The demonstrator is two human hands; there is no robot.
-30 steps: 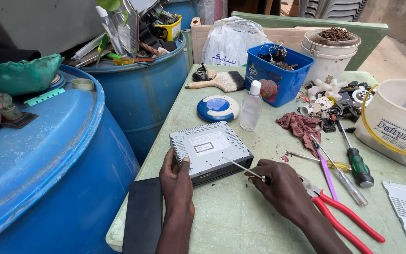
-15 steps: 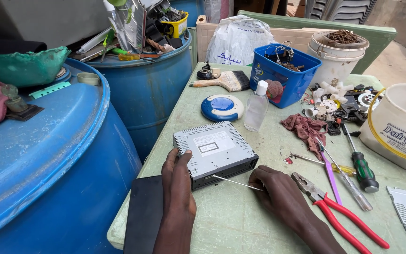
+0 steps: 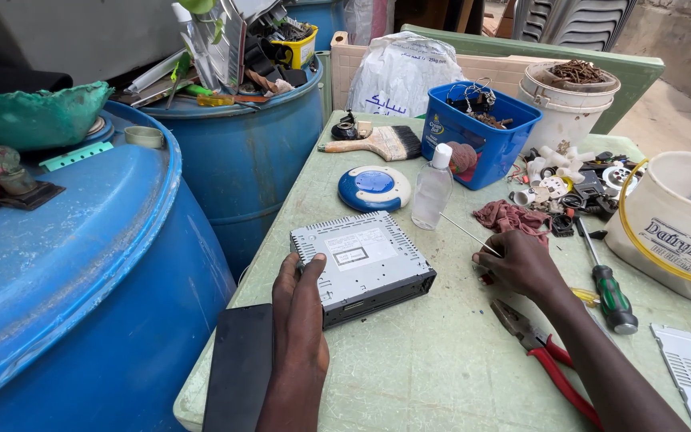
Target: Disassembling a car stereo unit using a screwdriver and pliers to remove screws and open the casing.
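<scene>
Grey rectangular metal car-stereo chassis (image 3: 360, 264) lies near the tabletop's left edge, long axis diagonal. Left hand (image 3: 299, 308) rests flat on its near-left corner. Right hand (image 3: 521, 260), rightward, pinches a thin metal rod (image 3: 467, 234).

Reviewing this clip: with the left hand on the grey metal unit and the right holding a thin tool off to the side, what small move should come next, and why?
Probably bring the right hand and its thin tool back over the grey metal unit. The tool tip points away from the unit, over bare table, while the left hand already rests on the unit's near corner, steadying it.
</scene>
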